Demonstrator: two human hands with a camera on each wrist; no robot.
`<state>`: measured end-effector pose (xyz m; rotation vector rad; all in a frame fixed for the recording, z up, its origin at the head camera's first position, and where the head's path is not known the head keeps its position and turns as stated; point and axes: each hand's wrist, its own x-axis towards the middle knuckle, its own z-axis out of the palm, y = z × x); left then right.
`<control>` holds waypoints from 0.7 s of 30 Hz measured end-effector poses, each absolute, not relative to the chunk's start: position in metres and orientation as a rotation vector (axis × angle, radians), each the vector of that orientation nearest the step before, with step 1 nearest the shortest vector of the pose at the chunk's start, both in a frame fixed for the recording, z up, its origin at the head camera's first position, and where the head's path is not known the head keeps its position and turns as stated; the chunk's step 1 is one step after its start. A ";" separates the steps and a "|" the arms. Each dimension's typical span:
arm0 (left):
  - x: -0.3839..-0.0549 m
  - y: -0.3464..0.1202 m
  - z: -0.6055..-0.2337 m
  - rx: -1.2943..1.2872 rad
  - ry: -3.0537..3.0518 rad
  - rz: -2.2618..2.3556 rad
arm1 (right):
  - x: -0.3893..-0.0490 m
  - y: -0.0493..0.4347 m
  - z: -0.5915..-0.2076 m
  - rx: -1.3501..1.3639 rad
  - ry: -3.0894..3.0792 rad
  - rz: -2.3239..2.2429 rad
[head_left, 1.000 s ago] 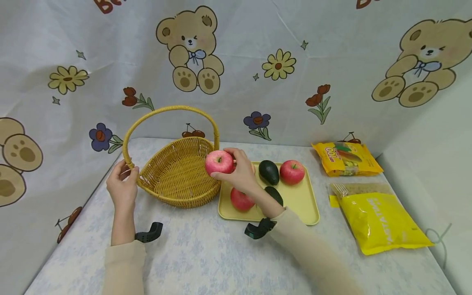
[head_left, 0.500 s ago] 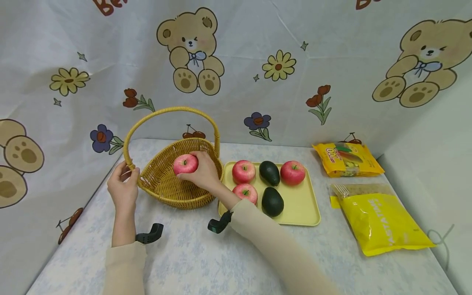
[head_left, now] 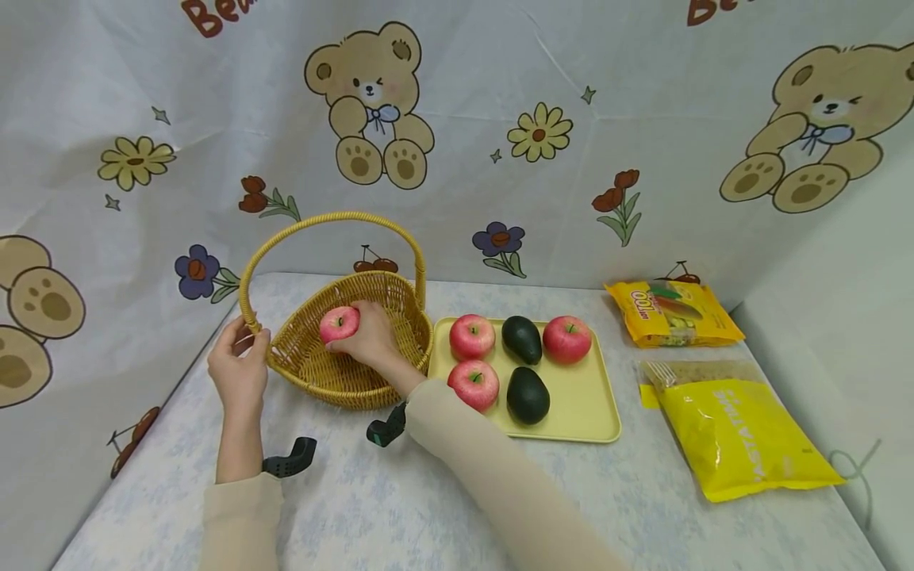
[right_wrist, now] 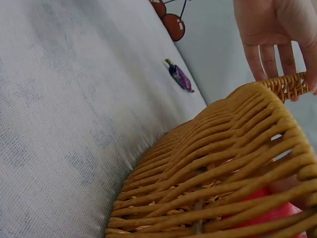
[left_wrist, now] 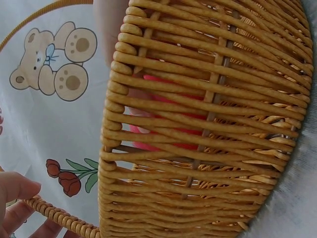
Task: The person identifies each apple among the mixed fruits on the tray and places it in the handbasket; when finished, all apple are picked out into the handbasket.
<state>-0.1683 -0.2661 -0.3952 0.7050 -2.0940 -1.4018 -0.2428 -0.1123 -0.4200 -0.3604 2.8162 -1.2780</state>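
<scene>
A yellow wicker basket (head_left: 336, 394) with a tall arched handle stands on the left of the table. My left hand (head_left: 239, 366) pinches the lower left end of that handle between thumb and fingers. Inside the basket, my right hand (head_left: 370, 337) grips a red apple (head_left: 339, 324) from its right side. In the left wrist view the apple (left_wrist: 173, 111) shows red through the woven wall. The right wrist view has the basket (right_wrist: 213, 163) in front, with my left hand (right_wrist: 277, 39) on the handle beyond it. Whether the apple touches the basket floor is hidden.
A pale yellow tray (head_left: 581, 404) right of the basket holds several fruits: red apples (head_left: 472, 337) and dark green avocados (head_left: 528, 394). Farther right lie an orange-yellow snack packet (head_left: 673, 313) and a yellow pasta bag (head_left: 743, 432). A bear-printed cloth (head_left: 457, 119) hangs behind.
My right hand has carried the apple left from above the tray's edge and down into the basket. The left hand keeps its hold on the handle.
</scene>
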 end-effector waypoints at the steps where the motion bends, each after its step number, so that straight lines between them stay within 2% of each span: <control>1: -0.168 -0.266 -0.395 0.701 -2.093 -1.400 | -0.243 -0.113 -0.420 -0.353 2.812 -1.273; 21: -0.169 -0.265 -0.395 0.710 -2.088 -1.397 | -0.246 -0.113 -0.422 -0.316 2.745 -1.135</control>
